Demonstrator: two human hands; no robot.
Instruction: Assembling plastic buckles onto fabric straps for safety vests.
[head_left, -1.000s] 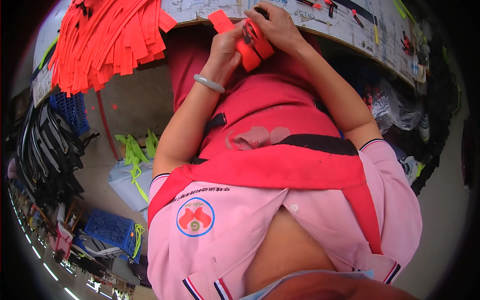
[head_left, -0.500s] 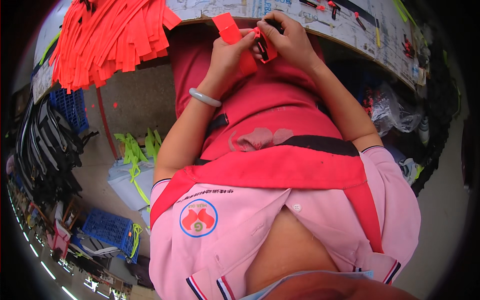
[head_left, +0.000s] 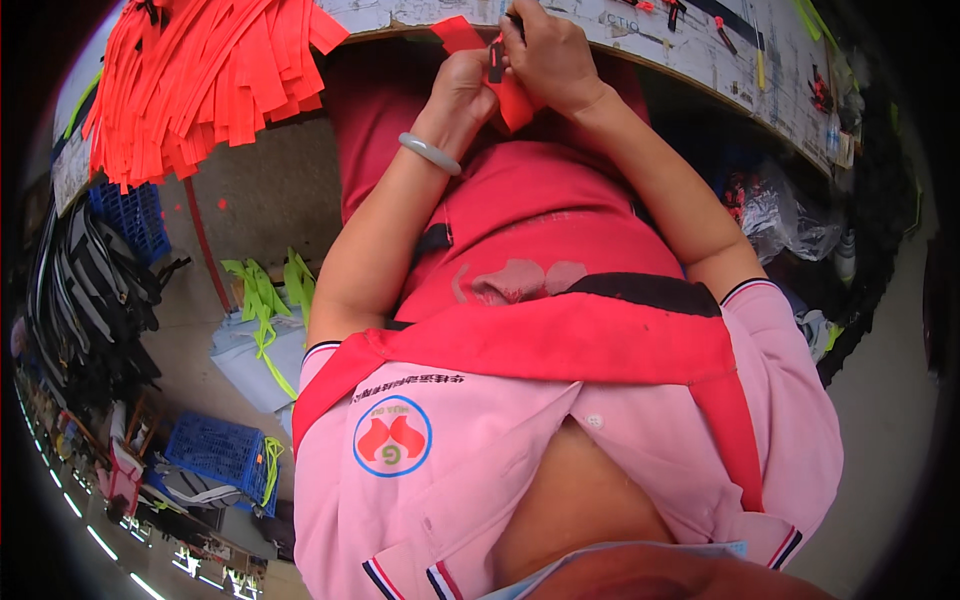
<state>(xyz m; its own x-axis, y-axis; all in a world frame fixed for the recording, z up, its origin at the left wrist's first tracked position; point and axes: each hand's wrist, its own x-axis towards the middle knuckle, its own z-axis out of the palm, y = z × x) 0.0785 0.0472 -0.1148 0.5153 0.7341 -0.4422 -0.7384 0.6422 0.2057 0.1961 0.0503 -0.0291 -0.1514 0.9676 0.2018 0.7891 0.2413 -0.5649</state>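
Both my hands meet just off the near edge of the worktable, above my red apron. My left hand [head_left: 463, 92], with a pale bangle on the wrist, pinches a bright orange-red strap [head_left: 516, 106]. One strap end sticks up behind the fingers and another part hangs below. A small black plastic piece [head_left: 496, 62], buckle-like, sits on the strap between the two hands. My right hand [head_left: 555, 62] is closed beside it, its back turned up. Something dark [head_left: 516, 28] shows at its curled fingers, mostly hidden, so its kind is unclear.
A thick pile of orange-red straps [head_left: 210, 90] hangs over the table's left edge. Small black-and-red pieces [head_left: 725, 35] and a yellow-handled tool [head_left: 760, 70] lie on the right part of the table [head_left: 640, 45]. Blue crates [head_left: 215, 455] and black straps [head_left: 90, 290] are at the left.
My right hand has rolled over, so its back now faces up, and moved slightly left and up. My left hand has turned inward, and the strap and black piece have tilted with it.
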